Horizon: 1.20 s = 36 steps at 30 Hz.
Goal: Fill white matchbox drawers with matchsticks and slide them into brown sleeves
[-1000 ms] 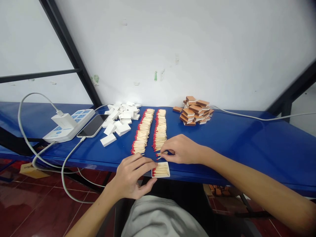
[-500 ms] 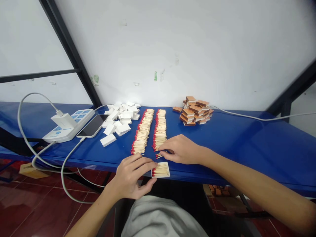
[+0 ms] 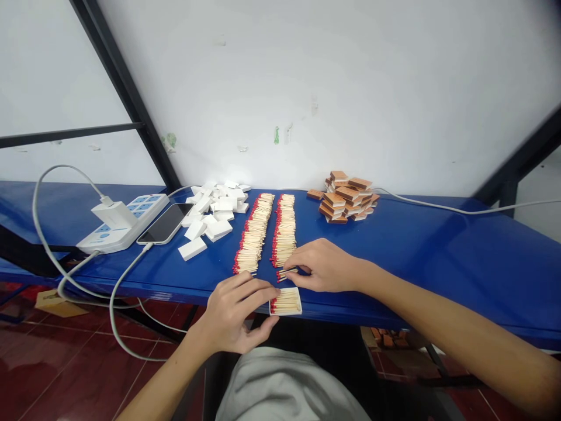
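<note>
A small white matchbox tray (image 3: 286, 302) full of red-tipped matches lies at the front edge of the blue table (image 3: 438, 251). My left hand (image 3: 234, 313) steadies the tray's left end with curled fingers. My right hand (image 3: 322, 266) is just behind the tray, pinching a few matches (image 3: 286, 273) at the near end of the right row of matches (image 3: 284, 230). A second row of matches (image 3: 254, 233) runs beside it on the left.
A heap of white inner trays (image 3: 213, 216) lies left of the rows. A pile of brown matchbox sleeves (image 3: 347, 197) sits at the back right. A phone (image 3: 165, 223), a power strip (image 3: 123, 222) and cables occupy the left end.
My right hand's fingers shifted slightly around the few matches at the row's near end. The left hand and the tray stayed in place.
</note>
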Each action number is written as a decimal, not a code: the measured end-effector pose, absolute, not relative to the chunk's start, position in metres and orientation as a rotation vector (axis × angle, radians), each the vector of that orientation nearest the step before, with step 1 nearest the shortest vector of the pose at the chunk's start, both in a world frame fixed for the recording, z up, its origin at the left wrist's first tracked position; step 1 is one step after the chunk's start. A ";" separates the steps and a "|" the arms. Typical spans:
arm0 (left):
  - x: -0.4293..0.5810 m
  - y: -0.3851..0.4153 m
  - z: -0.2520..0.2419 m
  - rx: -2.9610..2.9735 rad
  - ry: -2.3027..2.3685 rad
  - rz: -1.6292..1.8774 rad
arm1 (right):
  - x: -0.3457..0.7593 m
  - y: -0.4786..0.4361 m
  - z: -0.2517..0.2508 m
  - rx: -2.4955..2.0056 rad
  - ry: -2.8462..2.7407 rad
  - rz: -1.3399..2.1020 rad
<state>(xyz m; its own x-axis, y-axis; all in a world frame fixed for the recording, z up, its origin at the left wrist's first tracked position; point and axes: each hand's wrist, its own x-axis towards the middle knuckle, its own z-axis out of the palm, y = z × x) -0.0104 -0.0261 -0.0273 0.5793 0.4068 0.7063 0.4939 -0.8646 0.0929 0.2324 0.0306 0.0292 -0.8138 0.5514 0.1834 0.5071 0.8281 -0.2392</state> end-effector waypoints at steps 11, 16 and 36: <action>-0.010 -0.027 -0.027 -2.684 -0.764 -1.163 | 0.234 0.031 0.030 -0.856 -2.773 0.258; -0.011 -0.026 -0.028 -2.687 -0.769 -1.167 | 0.234 0.032 0.031 -0.859 -2.780 0.325; -0.012 -0.026 -0.028 -2.711 -0.733 -1.181 | 0.233 0.030 0.032 -0.779 -2.752 0.343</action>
